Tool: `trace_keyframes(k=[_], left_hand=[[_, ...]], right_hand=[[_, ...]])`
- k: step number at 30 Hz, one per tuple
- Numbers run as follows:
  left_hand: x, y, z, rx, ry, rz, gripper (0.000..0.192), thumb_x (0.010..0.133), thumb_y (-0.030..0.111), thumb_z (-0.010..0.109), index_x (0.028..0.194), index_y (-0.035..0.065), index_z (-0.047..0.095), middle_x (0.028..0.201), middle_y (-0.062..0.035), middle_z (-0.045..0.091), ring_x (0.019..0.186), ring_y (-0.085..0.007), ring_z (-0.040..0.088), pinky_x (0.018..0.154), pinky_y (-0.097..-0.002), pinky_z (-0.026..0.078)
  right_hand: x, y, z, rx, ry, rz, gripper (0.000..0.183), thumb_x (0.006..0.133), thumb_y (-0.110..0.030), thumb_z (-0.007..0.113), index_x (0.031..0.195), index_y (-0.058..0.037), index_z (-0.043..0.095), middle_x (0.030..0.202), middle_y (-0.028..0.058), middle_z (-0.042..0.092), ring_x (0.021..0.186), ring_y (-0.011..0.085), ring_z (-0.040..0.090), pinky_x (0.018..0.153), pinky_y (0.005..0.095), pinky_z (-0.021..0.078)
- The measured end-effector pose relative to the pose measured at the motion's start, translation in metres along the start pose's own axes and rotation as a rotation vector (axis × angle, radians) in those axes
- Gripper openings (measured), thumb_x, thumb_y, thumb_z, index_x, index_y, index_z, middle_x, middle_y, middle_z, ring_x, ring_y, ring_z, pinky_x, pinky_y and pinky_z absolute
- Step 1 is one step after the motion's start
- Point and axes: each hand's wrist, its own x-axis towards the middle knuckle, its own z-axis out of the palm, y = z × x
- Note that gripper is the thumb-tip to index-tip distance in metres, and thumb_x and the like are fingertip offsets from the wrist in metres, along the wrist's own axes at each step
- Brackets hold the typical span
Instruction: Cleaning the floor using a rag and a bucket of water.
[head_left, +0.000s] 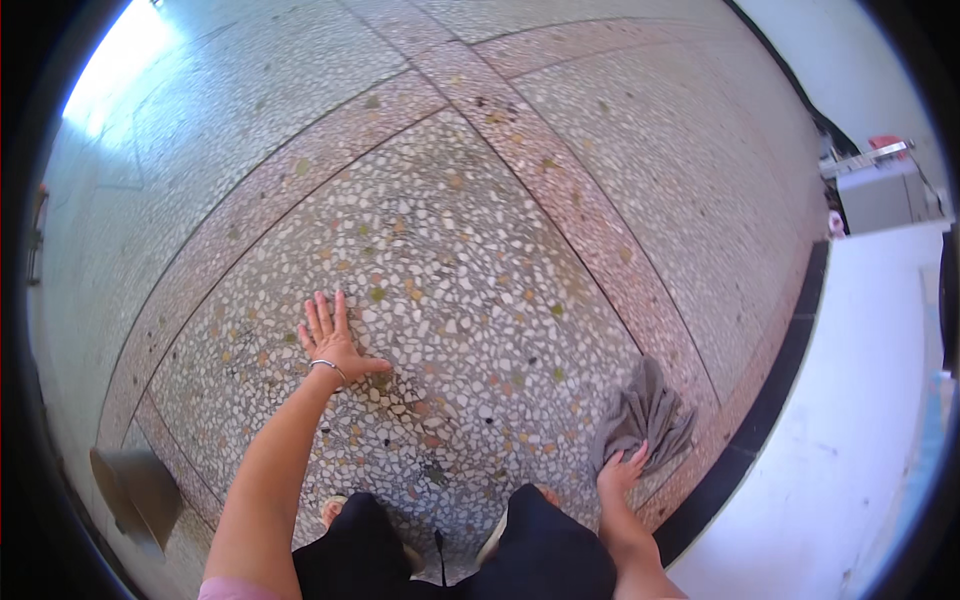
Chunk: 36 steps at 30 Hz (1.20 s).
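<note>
My left hand is spread wide above or on the speckled terrazzo floor, palm down and holding nothing. A metal bangle circles that wrist. At the lower right, my right hand grips the near edge of a crumpled grey-brown cloth. The cloth lies bunched on the floor, partly over the pinkish border strip. Some of the right fingers are hidden by its folds.
Between my arms are my knees in black trousers. A brown bucket-like container stands at lower left. The black baseboard and white wall bound the right side. A grey box sits farther along that wall.
</note>
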Motion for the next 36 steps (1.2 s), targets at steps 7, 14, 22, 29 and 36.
trace_keyframes(k=[7,14,22,29,36], left_hand=[[0.001,0.001,0.0,0.03,0.02,-0.023,0.147,0.048,0.062,0.084,0.151,0.0165,-0.011,0.156,-0.0196,-0.016,0.142,-0.0357,-0.021,0.112,-0.0548,-0.006],[0.0,0.02,-0.002,0.146,-0.023,-0.098,0.141,0.051,0.049,0.088,0.152,0.0199,-0.006,0.158,-0.0138,-0.011,0.145,-0.033,-0.01,0.114,-0.0517,0.006],[-0.067,0.071,0.023,0.38,0.302,0.384,0.092,0.068,0.016,0.078,0.146,0.0158,0.029,0.156,-0.0149,0.008,0.145,-0.0349,0.004,0.115,-0.0502,0.012],[-0.125,0.148,0.052,0.423,-0.006,0.727,0.059,0.07,0.013,0.072,0.126,0.0102,0.053,0.144,-0.019,0.035,0.137,-0.0391,0.026,0.11,-0.0515,0.024],[-0.167,0.192,0.077,0.199,-0.531,0.765,0.047,0.076,0.017,0.07,0.121,0.0098,0.058,0.123,-0.0161,0.057,0.114,-0.0352,0.054,0.097,-0.0416,0.043]], right_hand=[[-0.038,-0.112,-0.034,-0.115,-0.161,-0.48,0.057,0.074,-0.03,0.055,0.126,-0.0082,0.047,0.117,0.0197,0.052,0.103,0.0383,0.053,0.082,0.0552,0.0411],[-0.121,-0.167,-0.039,-0.092,-0.7,-1.211,0.071,0.084,-0.039,0.058,0.147,-0.0282,0.029,0.157,0.0151,0.01,0.137,0.039,0.027,0.11,0.0644,0.0089],[0.015,-0.182,-0.036,0.023,-0.486,-1.195,0.061,0.085,-0.045,0.054,0.141,-0.0257,0.041,0.153,0.0085,0.026,0.132,0.0283,0.037,0.114,0.0584,0.0071],[0.179,-0.077,-0.043,0.044,-0.192,-0.57,0.066,0.085,-0.05,0.051,0.143,-0.0241,0.036,0.154,0.0101,0.025,0.132,0.0338,0.038,0.113,0.058,0.011],[0.203,0.085,-0.047,0.08,-0.035,-0.156,0.071,0.079,-0.042,0.062,0.142,-0.0256,0.036,0.154,0.0111,0.024,0.128,0.0344,0.042,0.107,0.0595,0.0228]])
